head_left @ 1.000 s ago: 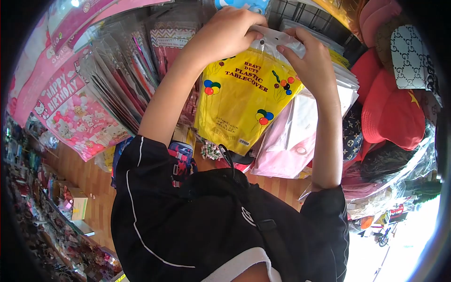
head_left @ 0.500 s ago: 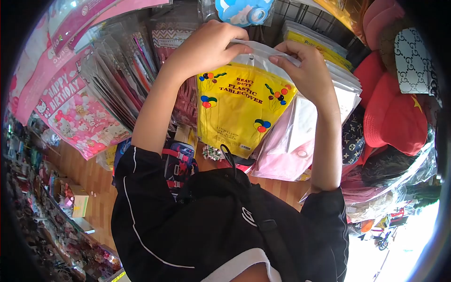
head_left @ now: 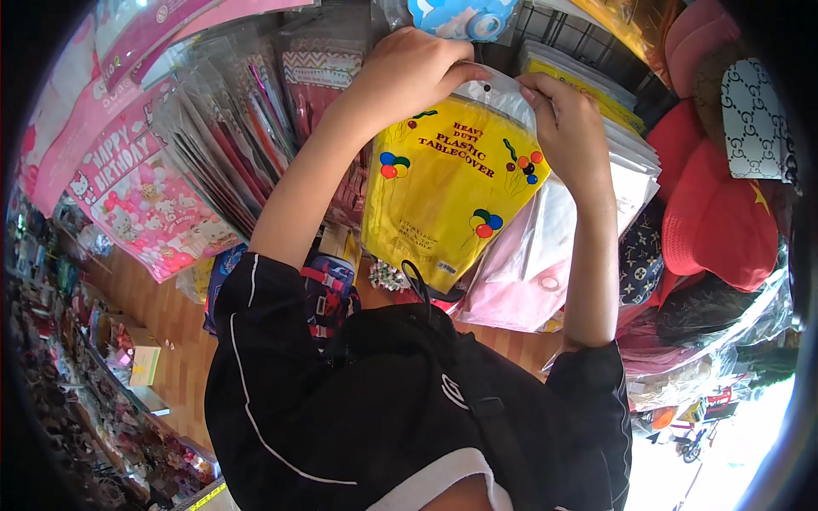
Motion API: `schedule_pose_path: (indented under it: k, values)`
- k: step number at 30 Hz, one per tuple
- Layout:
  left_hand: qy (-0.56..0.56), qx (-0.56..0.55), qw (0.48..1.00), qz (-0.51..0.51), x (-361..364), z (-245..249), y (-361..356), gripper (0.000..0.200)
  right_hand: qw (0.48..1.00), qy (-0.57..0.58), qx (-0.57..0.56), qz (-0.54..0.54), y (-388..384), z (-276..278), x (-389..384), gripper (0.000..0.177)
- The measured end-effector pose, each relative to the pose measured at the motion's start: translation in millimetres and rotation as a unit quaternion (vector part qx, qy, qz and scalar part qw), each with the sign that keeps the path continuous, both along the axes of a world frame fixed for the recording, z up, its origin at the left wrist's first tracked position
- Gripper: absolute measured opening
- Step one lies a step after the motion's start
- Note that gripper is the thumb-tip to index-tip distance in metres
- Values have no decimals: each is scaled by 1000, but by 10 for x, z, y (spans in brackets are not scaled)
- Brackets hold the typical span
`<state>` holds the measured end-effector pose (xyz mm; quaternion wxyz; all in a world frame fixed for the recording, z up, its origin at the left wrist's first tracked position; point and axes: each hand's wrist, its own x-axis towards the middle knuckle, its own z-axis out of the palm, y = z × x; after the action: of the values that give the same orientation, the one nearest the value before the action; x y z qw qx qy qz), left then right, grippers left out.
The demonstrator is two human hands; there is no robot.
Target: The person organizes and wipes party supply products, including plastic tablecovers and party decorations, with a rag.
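A yellow plastic tablecover pack (head_left: 452, 187), printed with balloons, hangs upright in front of me by its clear top flap. My left hand (head_left: 417, 66) is closed on the flap's upper left corner, thumb and fingers pinching it near a small dark hole. At the flap's upper right, my right hand (head_left: 562, 119) is also closed on the clear plastic, with its fingertips partly hidden. Right behind the yellow pack and to its right hang pink and white packs (head_left: 520, 272) in clear wrapping.
Hanging at left are a pink birthday pack (head_left: 158, 204) and a row of thin wrapped packs (head_left: 221, 136). A wire grid (head_left: 558, 38) backs the display. Red caps (head_left: 720, 221) hang at right. Below are a dark backpack (head_left: 331, 289) and the wooden floor (head_left: 183, 366).
Both hands and the tablecover pack have shifted slightly right in view. The right fingers now sit more upright on the flap, and its small dark hole shows.
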<state>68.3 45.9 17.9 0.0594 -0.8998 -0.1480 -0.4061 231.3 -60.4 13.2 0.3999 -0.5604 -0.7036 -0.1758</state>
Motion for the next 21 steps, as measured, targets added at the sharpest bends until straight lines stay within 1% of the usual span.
schedule_pose_path:
  k: [4,6,9,12,13,14,15,16,17,18,19,20,21]
  values:
    - [-41,27,999,-23,38,-29,56,19,1000,14,11,8,12,-5,8,13]
    - [-61,44,997,-33,33,-22,75,20,999,19,36,8,37,-5,5,13]
    - [-56,28,998,-9,36,-8,72,21,999,21,44,4,54,12,-15,14]
    - [-54,49,997,12,69,-9,97,23,998,1,61,-20,101,-7,12,14]
    - [-58,76,995,33,94,-22,106,22,998,1,60,-19,130,-17,24,14]
    - [-62,103,991,53,123,-36,119,21,996,-31,78,-38,174,-25,41,13]
    - [-61,102,991,53,158,-61,150,21,992,-62,96,-57,224,-33,58,13]
    - [-80,140,984,81,198,-104,193,20,992,-61,95,-57,290,-46,75,13]
    - [-99,177,973,108,236,-150,227,19,989,-84,96,-77,370,-56,91,10]
    - [-98,177,973,107,277,-186,255,19,984,-107,99,-98,431,-48,98,9]
    - [-112,185,966,142,319,-220,278,18,984,-106,99,-100,471,-32,102,9]
    - [-127,193,957,177,360,-255,294,17,978,-141,89,-123,503,-5,101,14]
    - [-127,194,957,175,397,-280,301,17,971,-175,80,-145,518,25,95,20]
